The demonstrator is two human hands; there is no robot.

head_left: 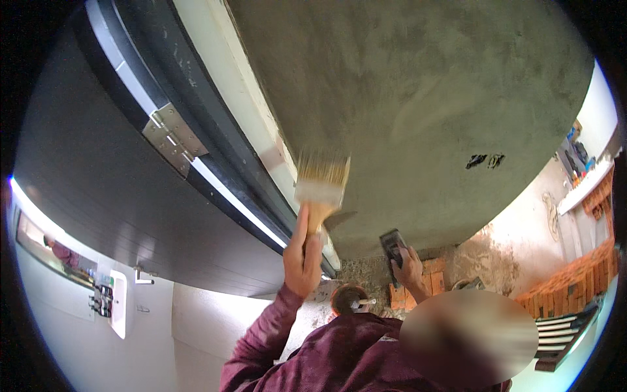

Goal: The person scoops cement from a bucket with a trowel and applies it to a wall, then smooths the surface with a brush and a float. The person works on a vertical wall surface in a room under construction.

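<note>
My left hand (304,264) is closed round the wooden handle of a wide, pale-bristled paintbrush (321,183). The bristles point up, over the left edge of a grey-green plastered wall (418,98), beside the white strip (225,72) along the door frame. Whether they touch the plaster, I cannot tell. Lower and to the right, my right hand (410,269) grips a dark rectangular hand tool (392,245) near the foot of the wall. Its exact kind is unclear. Below the brush, a small round bucket (341,298) has a light-handled tool in it.
A dark door (98,157) with a metal hinge (173,138) fills the left. Two openings with wires (484,161) sit in the plaster. Orange bricks (434,282) lie by my right hand, with a brick stack (575,281) further right. A white washbasin (118,304) is at lower left.
</note>
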